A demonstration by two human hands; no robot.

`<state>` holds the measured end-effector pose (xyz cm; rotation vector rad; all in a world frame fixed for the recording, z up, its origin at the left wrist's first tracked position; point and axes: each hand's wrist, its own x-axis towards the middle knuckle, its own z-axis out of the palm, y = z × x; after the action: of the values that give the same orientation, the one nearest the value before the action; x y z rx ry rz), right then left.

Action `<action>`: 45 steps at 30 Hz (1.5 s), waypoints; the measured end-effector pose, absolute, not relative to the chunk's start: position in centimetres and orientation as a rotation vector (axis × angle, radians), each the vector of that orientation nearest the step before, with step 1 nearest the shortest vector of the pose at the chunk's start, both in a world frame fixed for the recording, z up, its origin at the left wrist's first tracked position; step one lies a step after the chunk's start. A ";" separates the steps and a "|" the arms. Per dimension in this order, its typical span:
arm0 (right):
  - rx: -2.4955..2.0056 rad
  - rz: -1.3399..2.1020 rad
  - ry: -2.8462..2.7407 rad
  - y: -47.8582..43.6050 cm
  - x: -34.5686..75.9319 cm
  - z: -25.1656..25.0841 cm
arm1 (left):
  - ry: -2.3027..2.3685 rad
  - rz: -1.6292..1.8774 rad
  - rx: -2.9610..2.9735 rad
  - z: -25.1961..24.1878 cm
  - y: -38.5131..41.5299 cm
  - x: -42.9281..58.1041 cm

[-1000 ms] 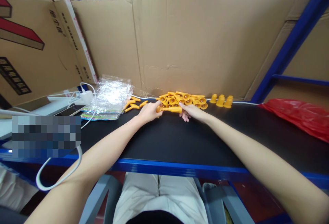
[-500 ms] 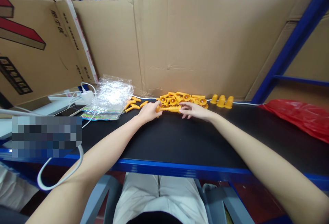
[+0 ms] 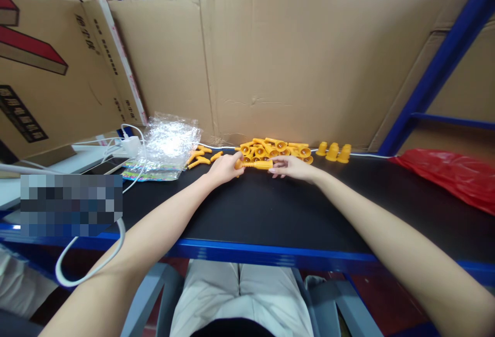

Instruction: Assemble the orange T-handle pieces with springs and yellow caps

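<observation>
My left hand [image 3: 225, 168] is closed around one end of a yellow plastic part [image 3: 263, 164], a slim ribbed stem with a wider sleeve at its right end. My right hand [image 3: 292, 167] has its thumb and fingers closed on the sleeve's right end. The part lies level between both hands, just above the black tabletop. Directly behind it is a heap of yellow cone-shaped plastic pieces [image 3: 280, 145], their hollow ends showing. Several short yellow sticks [image 3: 199, 161] are scattered to the left of my left hand.
Right of the heap stand 3 yellow cups [image 3: 331, 152]. A clear plastic bag [image 3: 168, 141], white cables and a charger [image 3: 131, 145] are on the left. A red plastic bag [image 3: 452, 174] lies at the right. Cardboard [image 3: 290, 64] walls off the back; a blue rail [image 3: 270, 253] edges the front.
My right hand's fingers have drawn together on the sleeve end of the yellow part, having been more spread. My left hand keeps its hold and place.
</observation>
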<state>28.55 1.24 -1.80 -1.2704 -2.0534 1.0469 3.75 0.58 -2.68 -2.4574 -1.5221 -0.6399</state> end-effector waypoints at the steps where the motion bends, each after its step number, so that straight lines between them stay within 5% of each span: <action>1: -1.273 1.046 -2.055 1.2 28.5 -1.8 | -1.523 -0.641 -2.458 -2.7 0.6 3.8; 36: -1.196 1.156 -2.023 1.6 28.6 -2.3 | -1.570 -0.681 -2.504 -2.5 0.4 3.7; 45: -1.148 1.029 -1.679 1.9 28.8 -1.1 | -1.634 -1.082 -2.347 -1.9 1.3 2.3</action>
<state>28.80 1.93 -1.14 -1.1475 -1.6791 1.0289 2.26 1.28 -1.90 -2.3471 -1.6340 -1.0822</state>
